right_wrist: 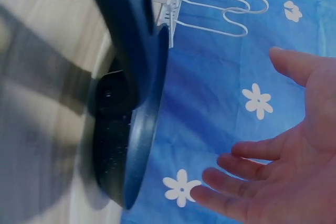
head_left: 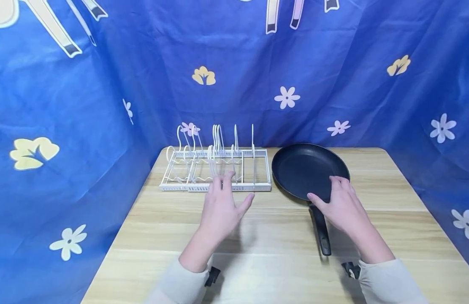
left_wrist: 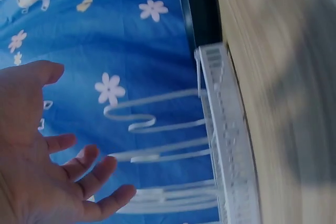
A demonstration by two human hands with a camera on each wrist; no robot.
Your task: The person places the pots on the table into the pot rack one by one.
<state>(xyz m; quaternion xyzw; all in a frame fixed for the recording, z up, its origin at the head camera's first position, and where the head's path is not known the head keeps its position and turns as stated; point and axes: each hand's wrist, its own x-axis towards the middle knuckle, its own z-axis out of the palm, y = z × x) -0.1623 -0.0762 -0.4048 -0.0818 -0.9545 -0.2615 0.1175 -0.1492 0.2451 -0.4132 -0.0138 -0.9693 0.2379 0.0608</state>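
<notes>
A white wire rack (head_left: pixel 215 188) with several upright loops lies at the back left of the table. My left hand (head_left: pixel 220 209) hovers in front of it, fingers spread and holding nothing; its fingertips overlap the rack's near side in the head view. In the left wrist view the palm (left_wrist: pixel 31 177) shows bare beside the loops. To the right of the rack sits a black frying pan (head_left: pixel 306 166), its handle (head_left: pixel 321 230) pointing toward me. Above the pan's near right rim is my right hand (head_left: pixel 342 204), thumb and fingers apart. The right wrist view shows that hand's empty palm (right_wrist: pixel 294 171) away from the pan.
The wooden table (head_left: pixel 272 274) carries the rack and pan near its back edge. A blue patterned cloth (head_left: pixel 242 76) with flowers rises behind and on both sides. Dark straps with small fittings (head_left: pixel 212 276) sit at both wrists below the light sleeves.
</notes>
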